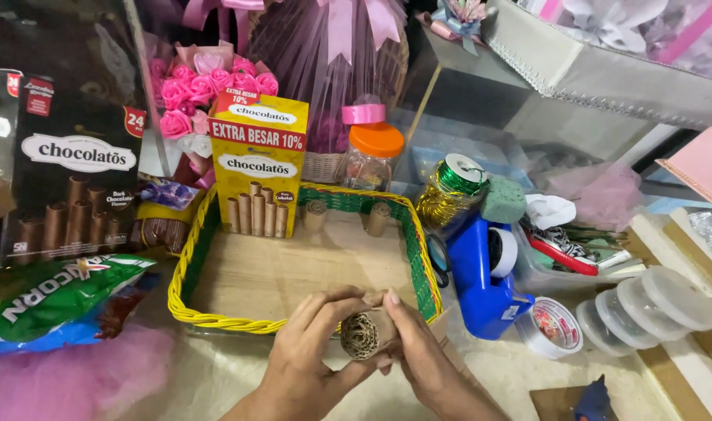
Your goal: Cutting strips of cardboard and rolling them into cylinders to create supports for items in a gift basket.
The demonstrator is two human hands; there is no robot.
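surface: I see a pale counter [216, 374], crowded; pink tulle [75, 386] lies on its near left corner
room: wrapped gift baskets with pink ribbon [340, 23] stand at the back, a grey fabric-covered tray [605, 74] upper right
left side: dark wafer-roll box [67, 179] upright, green snack bag [60, 296] lying in front of it, pink paper roses [200, 86] behind
right side: blue tape dispenser [488, 273] just beside the basket's right wall, a roll of tape [552, 327] near it, stack of clear round lids [652, 304] further right, green wire spool [453, 178] and grey-green foam block [503, 199] behind the dispenser
in the way: nothing between the hands and the basket; its near rim sits right behind the fingers
basket: yellow-and-green woven tray basket [188, 312], cardboard floor mostly bare; yellow wafer-roll box [256, 168] stands upright at its back wall, two small cardboard rolls [378, 218] lean on the back wall to the box's right
jar: clear jar with orange lid [371, 156] behind the basket, contents I cannot tell
cardboard roll: rolled corrugated cardboard [365, 334], spiral end facing the camera, held over the counter just in front of the basket's near rim
left hand [313, 343]: grip closed around the roll from the left, fingers curled over the top
right hand [418, 351]: grip closed on the roll from the right, thumb on top
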